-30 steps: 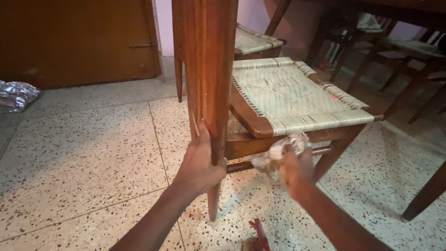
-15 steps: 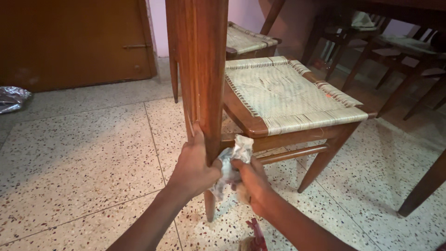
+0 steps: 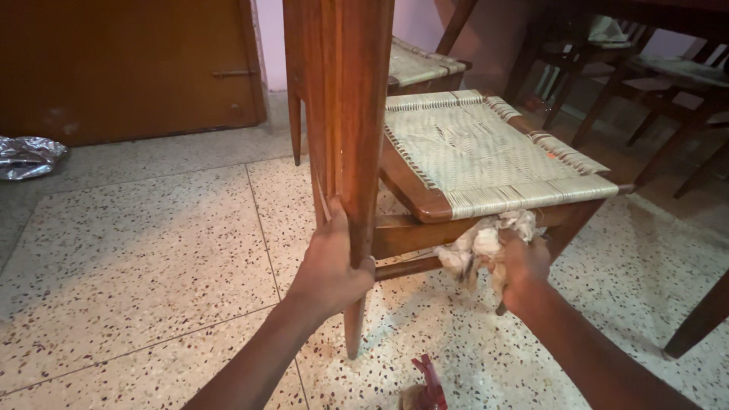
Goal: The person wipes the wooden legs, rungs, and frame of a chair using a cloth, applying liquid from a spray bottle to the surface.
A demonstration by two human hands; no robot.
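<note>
Chairs (image 3: 653,83) crowd behind; foil (image 3: 26,156) lies by door (image 3: 121,64).

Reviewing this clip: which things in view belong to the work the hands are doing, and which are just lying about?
In use:
- brown wooden chair with woven cane seat, gripped at its rear leg by the left hand
- crumpled whitish cloth, held in the right hand

Lying about:
- crumpled silver foil
- red scrap on the floor
- other wooden chairs

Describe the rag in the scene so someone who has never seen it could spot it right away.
Start at the wooden chair with the woven cane seat in the middle. Just under the seat's front edge, the right hand presses a crumpled whitish rag against the rail. It is the only soft, pale, bunched thing among hard brown wood.
</note>
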